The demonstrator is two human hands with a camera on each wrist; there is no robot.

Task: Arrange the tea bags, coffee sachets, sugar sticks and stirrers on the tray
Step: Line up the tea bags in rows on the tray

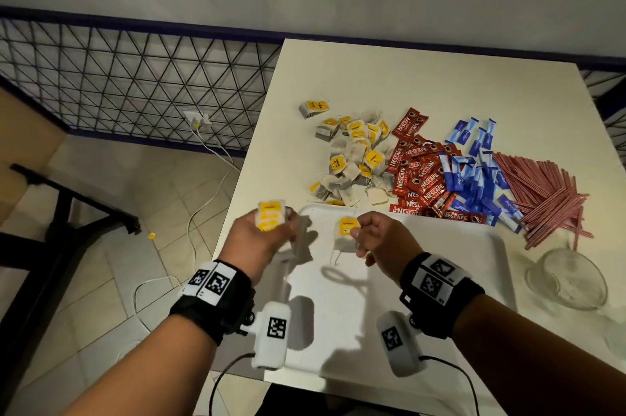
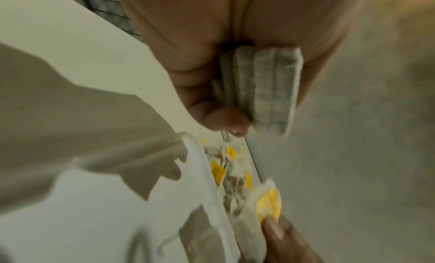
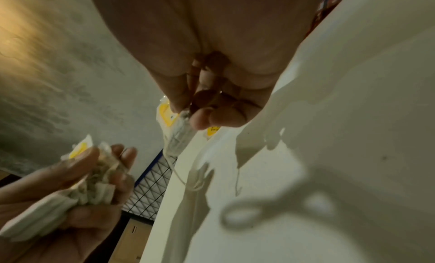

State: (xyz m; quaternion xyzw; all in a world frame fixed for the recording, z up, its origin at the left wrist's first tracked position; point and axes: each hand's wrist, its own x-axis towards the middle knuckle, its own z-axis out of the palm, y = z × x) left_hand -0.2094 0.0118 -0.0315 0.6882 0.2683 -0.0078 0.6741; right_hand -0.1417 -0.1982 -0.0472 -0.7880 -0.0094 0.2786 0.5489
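Above the white tray's point(image 1: 474, 266) far-left corner, left hand point(image 1: 261, 239) clutches a stack of tea bags point(image 1: 271, 215), right hand point(image 1: 379, 239) pinches one tea bag point(image 1: 346, 233): light, soft, floppy paper, probably tearable, best taken flat across the body, not the string.
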